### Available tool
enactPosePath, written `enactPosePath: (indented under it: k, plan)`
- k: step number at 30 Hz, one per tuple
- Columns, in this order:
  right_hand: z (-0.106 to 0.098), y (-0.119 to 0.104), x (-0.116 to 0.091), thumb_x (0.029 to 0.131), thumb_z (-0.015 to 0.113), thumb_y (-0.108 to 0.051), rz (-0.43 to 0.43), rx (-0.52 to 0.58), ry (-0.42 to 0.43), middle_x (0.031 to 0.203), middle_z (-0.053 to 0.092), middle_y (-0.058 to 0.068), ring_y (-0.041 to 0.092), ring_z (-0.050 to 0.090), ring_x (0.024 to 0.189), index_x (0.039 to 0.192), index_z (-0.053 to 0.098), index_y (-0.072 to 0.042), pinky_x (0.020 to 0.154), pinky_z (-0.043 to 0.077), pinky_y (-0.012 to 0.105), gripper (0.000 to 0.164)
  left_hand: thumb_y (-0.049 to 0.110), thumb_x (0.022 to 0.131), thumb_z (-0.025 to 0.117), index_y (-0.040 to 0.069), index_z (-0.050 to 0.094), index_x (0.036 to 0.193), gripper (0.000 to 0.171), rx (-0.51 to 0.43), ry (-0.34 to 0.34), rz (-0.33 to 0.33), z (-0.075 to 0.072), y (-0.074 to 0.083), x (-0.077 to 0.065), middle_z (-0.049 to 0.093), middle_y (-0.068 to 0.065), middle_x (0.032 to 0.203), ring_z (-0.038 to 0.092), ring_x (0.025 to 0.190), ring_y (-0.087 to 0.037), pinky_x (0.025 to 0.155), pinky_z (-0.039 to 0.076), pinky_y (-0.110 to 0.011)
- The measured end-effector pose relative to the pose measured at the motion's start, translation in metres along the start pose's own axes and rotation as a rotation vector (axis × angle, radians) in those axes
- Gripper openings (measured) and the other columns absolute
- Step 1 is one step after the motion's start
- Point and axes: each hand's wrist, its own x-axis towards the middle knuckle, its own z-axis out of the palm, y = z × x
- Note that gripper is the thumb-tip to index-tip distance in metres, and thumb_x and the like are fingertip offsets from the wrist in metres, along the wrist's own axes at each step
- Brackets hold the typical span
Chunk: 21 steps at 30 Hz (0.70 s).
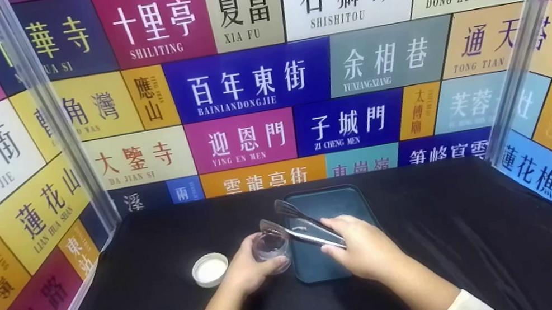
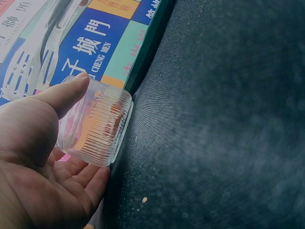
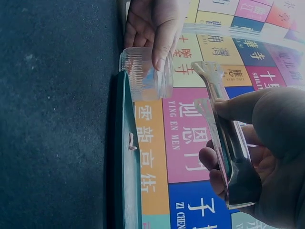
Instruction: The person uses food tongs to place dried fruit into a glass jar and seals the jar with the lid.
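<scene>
Tongs (image 1: 313,236), shiny metal ones with slotted tips, are gripped between the thumb and fingers of the right hand (image 1: 363,247), and the tips are held apart out past the fingertips. Across from them, a clear ribbed jar (image 1: 271,246) is held between the thumb and curled fingers of the left hand (image 1: 245,271); it's overlapped by one tong tip in the head view, but whether it's being touched can't really be told. A white lid (image 1: 210,270) can be spotted just off the left knuckles, and a dark tray (image 1: 341,203) is seen below the right fingers, with a small pale piece (image 1: 299,228) on it between the two hands' fingertips. Handling-wise, the tongs would be rated light, springy and kinda slick, so best squeezed partway along both arms. The jar looks light and probably thin-walled, so a snug, non-crushing hold low on the ribs would be recommended. The pale piece can't be judged well at that size; maybe soft, so best pinched gently round its middle.
</scene>
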Motion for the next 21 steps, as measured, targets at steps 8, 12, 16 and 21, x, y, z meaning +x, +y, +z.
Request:
enactPosePath:
  k: [8, 12, 16, 21]
  plan:
    - [-0.001, 0.012, 0.004, 0.097, 0.079, -0.036, 0.032, 0.007, 0.021, 0.149, 0.067, 0.012, 0.033, 0.065, 0.137, 0.15, 0.063, -0.016, 0.118, 0.051, 0.056, 0.059, 0.041, 0.082, 0.093, 0.009, 0.046, 0.158, 0.094, -0.001, 0.0, -0.001, 0.0, 0.0, 0.0, 0.061, -0.02, 0.152, 0.06, 0.139, -0.039, 0.123, 0.043, -0.06]
    - [0.001, 0.02, 0.007, 0.097, 0.079, -0.034, 0.037, 0.004, 0.025, 0.148, 0.067, 0.013, 0.035, 0.065, 0.136, 0.15, 0.063, -0.014, 0.118, 0.05, 0.056, 0.059, 0.041, 0.082, 0.093, 0.008, 0.045, 0.158, 0.095, -0.001, -0.005, 0.0, 0.0, 0.001, 0.0, 0.061, -0.02, 0.153, 0.06, 0.139, -0.039, 0.123, 0.043, -0.059]
    - [0.003, 0.029, 0.009, 0.097, 0.079, -0.034, 0.066, 0.007, 0.02, 0.149, 0.066, 0.014, 0.036, 0.064, 0.138, 0.15, 0.063, -0.015, 0.119, 0.049, 0.057, 0.059, 0.041, 0.082, 0.093, 0.008, 0.045, 0.158, 0.095, -0.004, -0.005, 0.002, 0.0, 0.001, 0.0, 0.061, -0.02, 0.152, 0.061, 0.138, -0.038, 0.122, 0.043, -0.059]
    - [0.006, 0.038, 0.012, 0.099, 0.077, -0.034, 0.1, 0.011, 0.001, 0.152, 0.064, 0.014, 0.037, 0.061, 0.141, 0.151, 0.062, -0.016, 0.121, 0.047, 0.06, 0.058, 0.041, 0.082, 0.093, 0.008, 0.045, 0.158, 0.095, -0.01, -0.005, 0.004, 0.0, 0.0, 0.0, 0.061, -0.02, 0.152, 0.06, 0.138, -0.039, 0.123, 0.043, -0.059]
